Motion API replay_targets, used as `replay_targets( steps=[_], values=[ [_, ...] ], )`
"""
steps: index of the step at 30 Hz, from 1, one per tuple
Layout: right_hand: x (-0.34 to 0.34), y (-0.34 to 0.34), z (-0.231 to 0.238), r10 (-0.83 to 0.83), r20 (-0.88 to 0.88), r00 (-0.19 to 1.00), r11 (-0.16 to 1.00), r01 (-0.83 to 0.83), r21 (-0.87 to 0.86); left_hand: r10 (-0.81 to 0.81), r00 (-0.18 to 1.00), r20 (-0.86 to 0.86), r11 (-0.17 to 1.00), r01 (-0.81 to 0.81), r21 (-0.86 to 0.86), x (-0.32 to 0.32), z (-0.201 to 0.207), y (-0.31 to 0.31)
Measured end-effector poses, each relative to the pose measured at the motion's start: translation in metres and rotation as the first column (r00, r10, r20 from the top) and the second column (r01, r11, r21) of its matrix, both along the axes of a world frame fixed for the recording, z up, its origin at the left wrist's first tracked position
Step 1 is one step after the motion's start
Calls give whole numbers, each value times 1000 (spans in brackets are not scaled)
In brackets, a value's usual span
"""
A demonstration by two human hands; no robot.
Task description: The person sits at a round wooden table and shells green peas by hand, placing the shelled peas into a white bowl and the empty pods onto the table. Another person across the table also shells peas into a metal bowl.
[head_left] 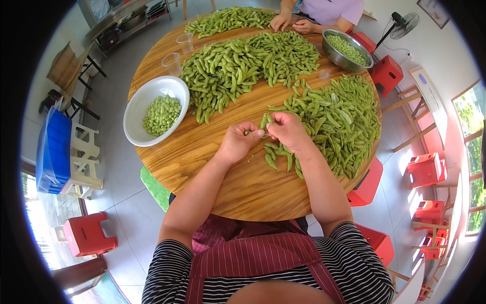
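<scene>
My right hand [287,131] pinches a green soybean pod [264,120] over the near part of the round wooden table. Close against it, my left hand [239,143] is closed too, its thumb meeting the pod's lower end. A bit of green shows inside the left fingers, probably beans. A loose heap of soybean pods [334,126] lies right beside my right hand. To the left stands a white bowl [132,112] with shelled green beans [162,115] in it. Beyond my hands a large mound of plump pods [228,66] spreads across the table.
Across the wooden table [202,167], a person's hands [291,23] work at the pods. A steel basin [331,54] of shelled beans sits at the far right. Two clear plastic cups [172,64] stand behind the white bowl. Red stools [387,73] surround the table; a fan [405,25] stands behind.
</scene>
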State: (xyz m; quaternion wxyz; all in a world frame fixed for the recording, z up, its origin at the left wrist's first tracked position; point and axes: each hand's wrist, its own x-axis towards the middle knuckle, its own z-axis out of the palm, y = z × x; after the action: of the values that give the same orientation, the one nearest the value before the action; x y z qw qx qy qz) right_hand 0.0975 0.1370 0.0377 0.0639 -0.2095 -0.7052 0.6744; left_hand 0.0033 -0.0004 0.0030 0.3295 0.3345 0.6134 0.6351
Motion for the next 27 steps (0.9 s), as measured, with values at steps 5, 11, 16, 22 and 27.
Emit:
replay_targets(
  steps=[5,11,16,22,27],
  values=[
    [-3,-7,0,-4,-90,996,978,-15,-210,-343,644,684,937,179,302,-10,-6,-6],
    [1,-9,12,2,39,999,998,0,-69,-382,633,673,920,189,344,-11,-11,-4],
    [2,-6,3,30,56,998,999,-31,22,-252,830,498,966,183,184,-4,-11,0],
    [1,-2,-1,48,50,998,995,-44,-88,-144,862,486,989,142,40,-2,-1,-2],
    [2,-5,3,67,7,998,988,-66,-143,-156,867,473,987,122,102,-2,-3,0]
  ],
)
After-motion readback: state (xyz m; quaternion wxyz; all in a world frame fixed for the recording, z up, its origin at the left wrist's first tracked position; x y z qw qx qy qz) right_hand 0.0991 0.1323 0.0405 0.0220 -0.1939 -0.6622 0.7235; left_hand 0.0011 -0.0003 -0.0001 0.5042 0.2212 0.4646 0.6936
